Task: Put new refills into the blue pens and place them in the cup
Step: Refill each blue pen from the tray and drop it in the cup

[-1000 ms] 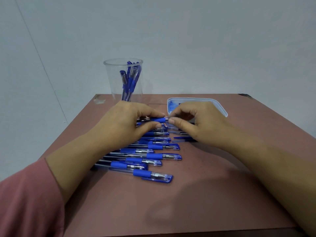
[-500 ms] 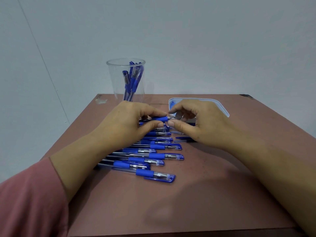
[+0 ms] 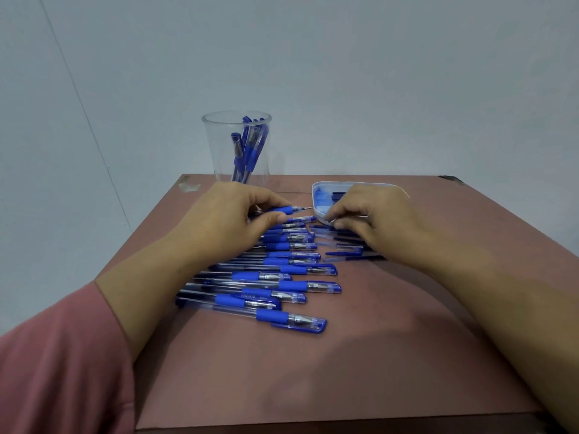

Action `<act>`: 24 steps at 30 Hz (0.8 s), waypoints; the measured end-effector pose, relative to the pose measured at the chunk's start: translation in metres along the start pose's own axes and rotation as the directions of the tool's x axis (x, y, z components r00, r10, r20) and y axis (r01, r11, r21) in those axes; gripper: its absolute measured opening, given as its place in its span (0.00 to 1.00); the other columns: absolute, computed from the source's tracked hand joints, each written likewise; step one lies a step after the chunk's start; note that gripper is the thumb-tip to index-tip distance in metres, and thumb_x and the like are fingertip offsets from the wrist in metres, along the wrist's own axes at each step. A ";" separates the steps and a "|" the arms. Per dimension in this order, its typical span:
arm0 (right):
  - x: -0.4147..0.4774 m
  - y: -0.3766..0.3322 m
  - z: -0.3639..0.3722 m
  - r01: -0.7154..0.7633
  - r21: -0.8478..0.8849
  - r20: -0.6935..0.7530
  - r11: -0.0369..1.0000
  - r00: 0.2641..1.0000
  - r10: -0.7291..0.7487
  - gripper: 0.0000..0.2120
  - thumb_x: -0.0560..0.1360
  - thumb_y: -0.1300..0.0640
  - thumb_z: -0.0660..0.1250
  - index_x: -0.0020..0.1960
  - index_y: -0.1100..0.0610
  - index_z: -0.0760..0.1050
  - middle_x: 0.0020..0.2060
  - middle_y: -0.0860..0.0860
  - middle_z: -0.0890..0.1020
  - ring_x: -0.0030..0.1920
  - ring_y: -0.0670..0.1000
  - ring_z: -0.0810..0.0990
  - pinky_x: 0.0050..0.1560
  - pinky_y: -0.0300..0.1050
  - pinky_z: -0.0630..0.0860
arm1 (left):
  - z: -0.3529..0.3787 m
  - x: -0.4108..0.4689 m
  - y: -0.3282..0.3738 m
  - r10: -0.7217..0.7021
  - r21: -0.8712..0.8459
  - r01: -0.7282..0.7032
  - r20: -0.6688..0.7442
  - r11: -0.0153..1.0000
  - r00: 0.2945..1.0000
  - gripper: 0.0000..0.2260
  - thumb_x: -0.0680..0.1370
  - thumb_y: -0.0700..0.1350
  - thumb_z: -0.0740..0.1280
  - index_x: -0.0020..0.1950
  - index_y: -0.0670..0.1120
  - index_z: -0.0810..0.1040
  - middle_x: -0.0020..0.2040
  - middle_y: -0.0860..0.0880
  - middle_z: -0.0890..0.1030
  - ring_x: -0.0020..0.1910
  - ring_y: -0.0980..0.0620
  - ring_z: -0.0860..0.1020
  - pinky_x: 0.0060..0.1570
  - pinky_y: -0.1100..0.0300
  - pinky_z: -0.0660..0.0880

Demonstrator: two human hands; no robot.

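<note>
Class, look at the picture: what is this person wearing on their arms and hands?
A dusty pink sleeve covers the left arm down to about the elbow; the forearm is bare. No sleeve shows on the right arm. Neither the left hand nor the right hand shows a glove, ring or watch.

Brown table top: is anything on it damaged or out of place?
Yes, slightly. The brown table top has a pale scuffed patch at its far left corner and a dark chipped spot at its far right corner. The blue-and-clear plastic pens lie roughly side by side.
</note>
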State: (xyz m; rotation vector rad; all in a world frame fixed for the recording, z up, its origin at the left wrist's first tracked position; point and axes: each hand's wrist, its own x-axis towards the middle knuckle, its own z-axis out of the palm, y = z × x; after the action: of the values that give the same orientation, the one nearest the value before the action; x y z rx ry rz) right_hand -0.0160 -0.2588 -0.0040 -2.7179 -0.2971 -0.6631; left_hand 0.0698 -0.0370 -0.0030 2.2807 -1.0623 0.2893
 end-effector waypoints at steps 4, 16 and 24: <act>-0.002 -0.010 -0.005 0.034 -0.092 0.271 0.995 0.962 -0.008 0.11 0.78 0.62 0.64 0.56 0.53 0.81 0.42 0.40 0.73 0.44 0.39 0.72 0.45 0.23 0.65 | -0.002 0.000 -0.001 -0.007 0.055 0.009 -0.036 0.998 0.999 0.11 0.76 0.53 0.69 0.58 0.58 0.81 0.37 0.67 0.74 0.41 0.63 0.76 0.41 0.69 0.73; 0.004 -0.018 -0.004 0.032 -0.098 0.359 0.995 0.933 0.006 0.12 0.77 0.64 0.62 0.52 0.51 0.80 0.38 0.38 0.76 0.44 0.38 0.74 0.46 0.30 0.69 | 0.001 0.001 -0.002 0.008 0.027 -0.008 0.008 1.000 1.000 0.11 0.76 0.52 0.70 0.58 0.58 0.81 0.42 0.61 0.80 0.44 0.61 0.78 0.50 0.56 0.78; 0.000 -0.014 -0.002 0.061 0.051 -0.114 0.997 0.992 -0.055 0.08 0.73 0.52 0.72 0.51 0.50 0.79 0.42 0.40 0.80 0.45 0.42 0.78 0.46 0.31 0.73 | 0.003 -0.002 0.003 0.071 -0.015 -0.070 0.005 0.997 0.997 0.11 0.75 0.52 0.70 0.57 0.59 0.81 0.43 0.65 0.80 0.44 0.65 0.78 0.48 0.63 0.77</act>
State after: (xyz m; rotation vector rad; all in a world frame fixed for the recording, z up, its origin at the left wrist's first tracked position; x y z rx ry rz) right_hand -0.0208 -0.2469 0.0011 -2.6176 -0.3618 -0.8092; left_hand 0.0663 -0.0394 -0.0046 2.2351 -1.1456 0.3027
